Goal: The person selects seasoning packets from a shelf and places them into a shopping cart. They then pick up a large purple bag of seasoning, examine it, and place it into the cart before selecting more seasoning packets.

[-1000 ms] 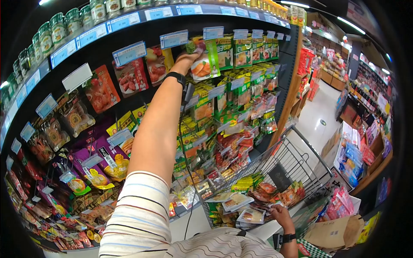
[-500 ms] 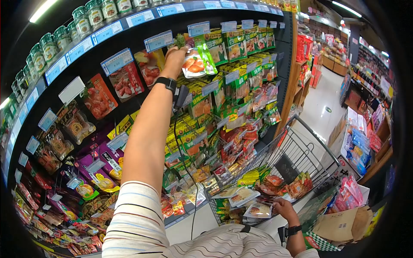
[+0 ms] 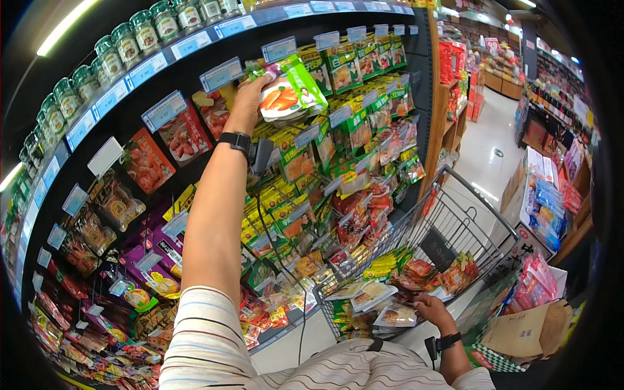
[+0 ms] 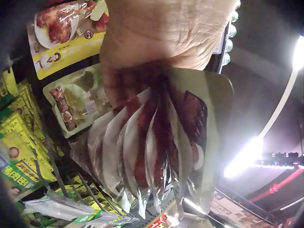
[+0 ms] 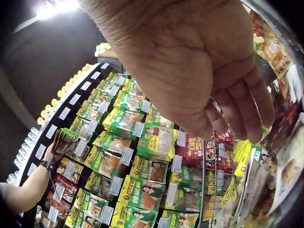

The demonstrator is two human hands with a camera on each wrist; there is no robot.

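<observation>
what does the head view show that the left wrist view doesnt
Only the head view shows the shopping cart, the right hand at its rim, the striped sleeve and the jars on the top shelf. Only the left wrist view shows the packets edge-on, fanned out as a stack of several. Both show the left hand gripping those packets up by the hanging snack bags.

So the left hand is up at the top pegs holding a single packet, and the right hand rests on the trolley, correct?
Not quite: the left hand grips a whole bunch of packets, fanned out, as the left wrist view shows. The right hand does rest on the trolley.
</observation>
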